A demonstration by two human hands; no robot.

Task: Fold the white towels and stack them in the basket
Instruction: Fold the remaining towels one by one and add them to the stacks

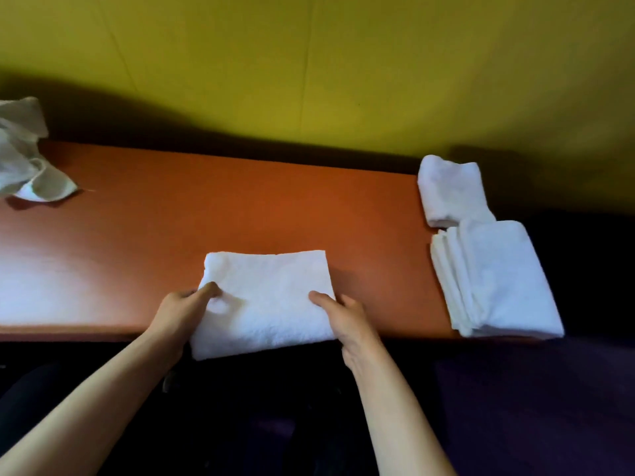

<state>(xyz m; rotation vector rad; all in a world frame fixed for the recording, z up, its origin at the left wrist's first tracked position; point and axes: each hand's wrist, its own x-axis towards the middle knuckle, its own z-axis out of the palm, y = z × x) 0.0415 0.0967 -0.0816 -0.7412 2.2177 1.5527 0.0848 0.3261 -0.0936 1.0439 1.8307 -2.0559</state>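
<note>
Fingers [209, 289] of our left hand [187, 309] and right hand [338, 312] pinch the folded towel's [266, 300] near side corners, keeping its layers together; it overhangs the table's [206, 214] near edge, left of the folded stack [498, 280].

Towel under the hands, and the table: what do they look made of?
Towel: white terry cloth, probably cotton; its surface looks nubby and matte, and it dents softly near the left hand. Table: smooth orange-brown top with a faint grain and a sheen at the left, likely laminate or varnished wood; which one cannot be told.
</note>
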